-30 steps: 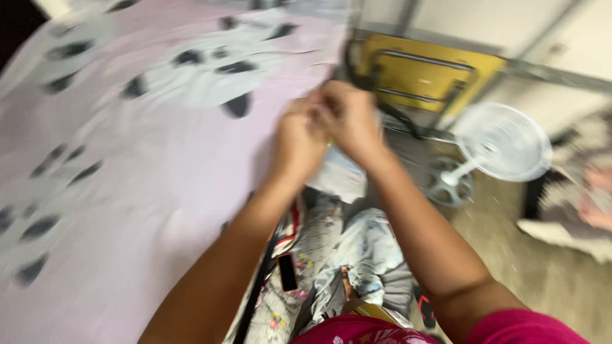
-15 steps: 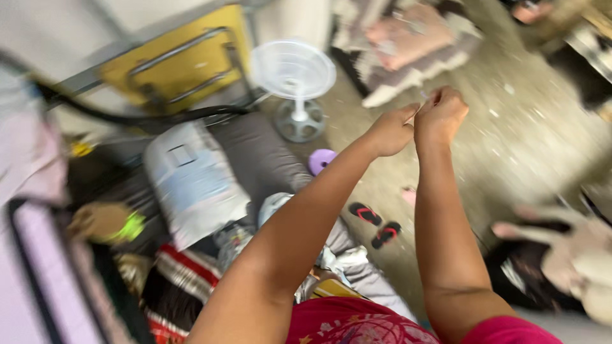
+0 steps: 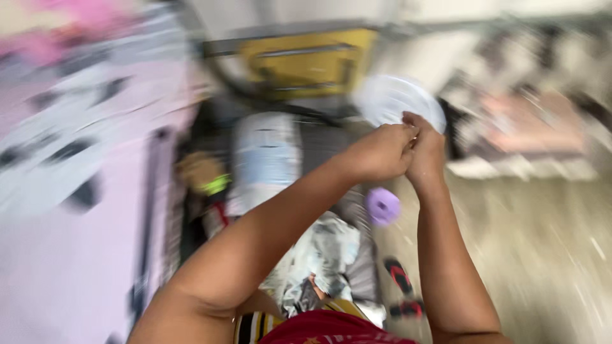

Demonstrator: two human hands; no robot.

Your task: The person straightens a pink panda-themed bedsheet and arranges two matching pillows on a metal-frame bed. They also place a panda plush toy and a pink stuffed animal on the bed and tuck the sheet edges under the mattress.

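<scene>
While the view swam with blur, the far left was filled by a pale pink cloth [image 3: 76, 210] with dark blotches on it, lying flat and running down to the bottom edge. Just right of it sat a brownish lump with a bright green patch [image 3: 205, 178], and beside that a white sack [image 3: 264, 159] rested against grey padding. Behind them, against the wall, leaned a yellow board with metal bars [image 3: 306, 60].

My left forearm rose from the bottom edge across crumpled grey and white fabric [image 3: 331, 255], and my left hand [image 3: 379, 153] was curled into a loose fist, its fingertips drawn together at the top. My right hand [image 3: 426, 150] stood just beside it, touching it, knuckles up, fingers likewise bunched. Both grips were pressed together at the point where the hands met (whether something thin was pinched there, I cannot tell; the blur hid it). That meeting point hung in the air in front of a white round fan [image 3: 395, 102], whose grille showed behind my fingers.

Below my hands a small purple ring-shaped thing [image 3: 382, 206] lay on the floor, and nearer to me a pair of dark sandals with red straps [image 3: 403, 290]. Off to the right, heaped pinkish and grey bedding [image 3: 529, 134] lay on the pale floor [image 3: 542, 255].
</scene>
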